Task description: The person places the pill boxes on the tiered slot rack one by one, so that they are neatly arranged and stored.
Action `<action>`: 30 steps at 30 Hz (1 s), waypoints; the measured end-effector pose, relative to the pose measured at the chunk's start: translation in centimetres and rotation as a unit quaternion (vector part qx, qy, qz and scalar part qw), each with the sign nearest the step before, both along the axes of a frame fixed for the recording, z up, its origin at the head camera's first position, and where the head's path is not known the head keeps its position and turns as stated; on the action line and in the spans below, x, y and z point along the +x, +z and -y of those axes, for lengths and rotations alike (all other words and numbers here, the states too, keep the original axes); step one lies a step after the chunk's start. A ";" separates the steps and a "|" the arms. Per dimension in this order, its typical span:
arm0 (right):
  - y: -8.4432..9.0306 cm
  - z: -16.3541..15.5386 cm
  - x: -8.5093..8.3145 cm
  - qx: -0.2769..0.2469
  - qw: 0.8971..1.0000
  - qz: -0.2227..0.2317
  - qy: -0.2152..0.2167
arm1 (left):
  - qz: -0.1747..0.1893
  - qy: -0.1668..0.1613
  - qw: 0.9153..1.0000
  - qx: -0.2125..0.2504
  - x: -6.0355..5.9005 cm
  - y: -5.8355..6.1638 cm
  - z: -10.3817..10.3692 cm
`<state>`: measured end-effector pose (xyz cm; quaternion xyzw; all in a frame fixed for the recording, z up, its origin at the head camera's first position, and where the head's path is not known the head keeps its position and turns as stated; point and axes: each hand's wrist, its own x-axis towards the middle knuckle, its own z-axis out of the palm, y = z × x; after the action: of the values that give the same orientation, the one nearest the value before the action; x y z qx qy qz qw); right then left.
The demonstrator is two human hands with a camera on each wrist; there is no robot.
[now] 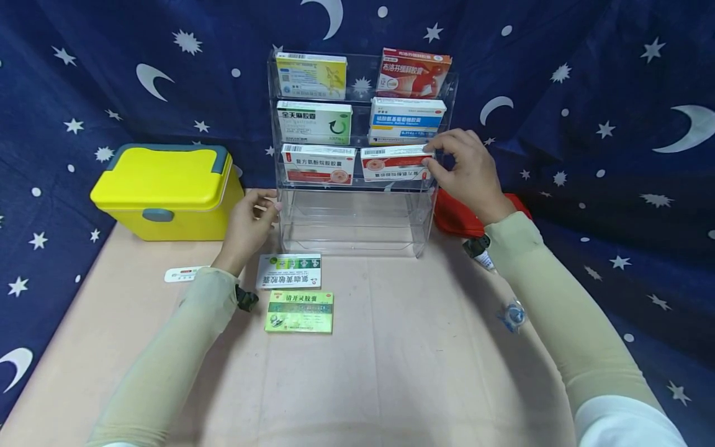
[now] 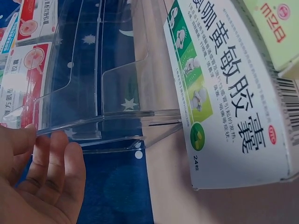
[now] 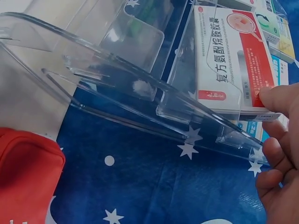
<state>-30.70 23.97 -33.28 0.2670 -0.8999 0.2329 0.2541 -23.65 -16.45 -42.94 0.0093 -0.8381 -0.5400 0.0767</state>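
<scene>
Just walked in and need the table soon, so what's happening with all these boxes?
A person is at a clear acrylic rack holding medicine boxes. Their right hand pinches a red-and-white box on the third tier, right side. Their left hand rests open against the rack's lower left edge. Two more boxes lie on the table in front; the bottom tier holds nothing.

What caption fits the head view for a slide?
Right hand holds a red-and-white medicine box on the clear acrylic tiered rack, while the left hand steadies the rack's side.
</scene>
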 end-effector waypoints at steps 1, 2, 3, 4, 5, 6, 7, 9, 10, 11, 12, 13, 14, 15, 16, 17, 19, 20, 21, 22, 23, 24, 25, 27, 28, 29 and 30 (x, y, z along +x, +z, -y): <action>0.0 -0.1 0.0 0.000 1.000 0.002 -0.004 | -0.001 -0.001 1.000 0.002 0.0 0.0 0.0; -0.1 -0.1 0.1 -0.001 1.000 0.004 -0.009 | -0.001 -0.001 1.000 0.003 0.0 0.0 0.0; -0.1 -0.1 0.2 -0.004 1.000 0.006 -0.013 | -0.001 -0.002 1.000 0.003 0.0 -0.1 0.0; -0.2 -0.1 0.2 -0.009 1.000 0.007 -0.016 | -0.001 -0.003 1.000 0.004 0.0 -0.1 0.0; -0.2 -0.1 0.4 -0.016 1.000 0.008 -0.020 | -0.002 -0.003 1.000 0.005 0.0 -0.1 0.0; -0.4 0.0 0.5 -0.023 0.999 0.006 -0.021 | -0.003 -0.003 1.000 0.006 0.0 -0.1 0.0; -0.5 0.1 0.6 -0.033 0.999 0.001 -0.018 | -0.003 -0.003 1.000 0.006 0.0 -0.1 0.0; -1.0 0.5 1.1 -0.052 0.999 -0.012 -0.004 | -0.004 -0.003 1.000 0.007 0.0 -0.2 0.0; -1.3 0.7 1.4 -0.059 0.998 -0.018 0.005 | -0.004 -0.003 1.000 0.007 0.0 -0.2 0.0; -1.6 1.0 1.7 -0.066 0.997 -0.022 0.018 | -0.004 -0.002 1.000 0.007 0.0 -0.2 0.0; -2.0 1.4 2.1 -0.069 0.997 -0.025 0.030 | -0.003 -0.001 1.000 0.006 0.0 -0.2 0.0; -2.5 1.7 2.5 -0.074 0.996 -0.025 0.042 | -0.003 -0.001 1.000 0.006 0.0 -0.2 0.0; -2.9 2.1 3.0 -0.075 0.996 -0.024 0.048 | -0.004 -0.001 1.000 0.007 0.0 -0.3 0.0; -3.2 2.4 3.4 -0.079 0.995 -0.026 0.051 | -0.007 -0.003 1.000 0.005 0.0 -0.3 0.0; -3.6 2.6 3.7 -0.081 0.995 -0.029 0.050 | -0.009 -0.005 1.000 0.004 -0.1 -0.3 0.0; -3.9 2.7 3.9 -0.084 0.995 -0.030 0.044 | -0.013 -0.007 1.000 0.004 -0.1 -0.3 0.0; -4.1 2.7 4.0 -0.088 0.995 -0.037 0.020 | -0.015 -0.011 1.000 0.006 -0.1 -0.2 0.0; -4.1 2.6 3.9 -0.088 0.995 -0.040 0.006 | -0.016 -0.012 1.000 0.006 -0.1 -0.3 0.0; -4.0 2.5 3.7 -0.090 0.995 -0.041 -0.005 | -0.017 -0.011 1.000 0.006 -0.1 -0.2 0.0; -3.9 2.4 3.5 -0.090 0.995 -0.039 -0.015 | -0.017 -0.010 1.000 0.008 -0.1 -0.2 0.1; -3.9 2.3 3.4 -0.092 0.995 -0.036 -0.024 | -0.016 -0.008 1.000 0.007 0.0 -0.3 0.1; -3.8 2.2 3.3 -0.094 0.994 -0.037 -0.029 | -0.016 -0.008 1.000 0.005 0.0 -0.3 0.1; -3.7 2.1 3.2 -0.097 0.994 -0.037 -0.033 | -0.017 -0.007 1.000 0.002 0.0 -0.3 0.1; -3.5 2.0 3.0 -0.102 0.993 -0.037 -0.039 | -0.021 -0.008 1.000 -0.001 0.0 -0.3 0.1; -3.4 2.0 3.0 -0.102 0.993 -0.035 -0.042 | -0.021 -0.008 1.000 -0.002 0.0 -0.3 0.1; -3.3 1.9 2.9 -0.099 0.994 -0.033 -0.043 | -0.022 -0.008 1.000 -0.002 0.0 -0.4 0.1; -3.2 1.9 2.8 -0.095 0.994 -0.032 -0.044 | -0.022 -0.007 1.000 0.000 0.0 -0.4 0.1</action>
<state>-27.90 22.04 -36.50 0.2095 -0.8761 0.2973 0.3165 -23.65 -16.57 -43.33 -0.0088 -0.8366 -0.5402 0.0909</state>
